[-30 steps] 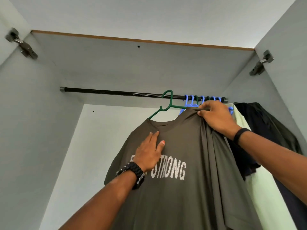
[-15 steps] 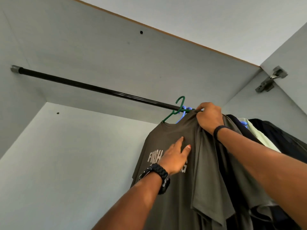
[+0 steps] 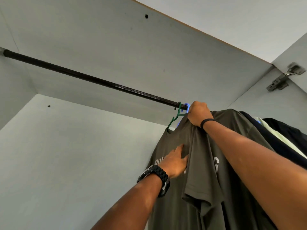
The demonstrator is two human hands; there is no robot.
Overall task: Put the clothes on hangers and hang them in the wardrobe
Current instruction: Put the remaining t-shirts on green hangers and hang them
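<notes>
The dark rail (image 3: 86,77) runs rightward to the green hanger (image 3: 176,116) hooked on it. Below, the left hand (image 3: 174,161) lies flat-fingered against the olive T-shirt (image 3: 204,163). Above it, the right hand (image 3: 199,114) grips the shirt's shoulder beside the hook.

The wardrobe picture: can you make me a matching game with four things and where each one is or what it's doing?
Things:
1. green hanger
2. left hand
3. right hand
4. rod

Places or states:
A. runs across the wardrobe under its top board
B. presses flat on the chest of the grey T-shirt
C. hooked on the rod, carrying the grey T-shirt
D. grips the T-shirt's shoulder up by the rod

Right pairs: 1-C, 2-B, 3-D, 4-A
</notes>
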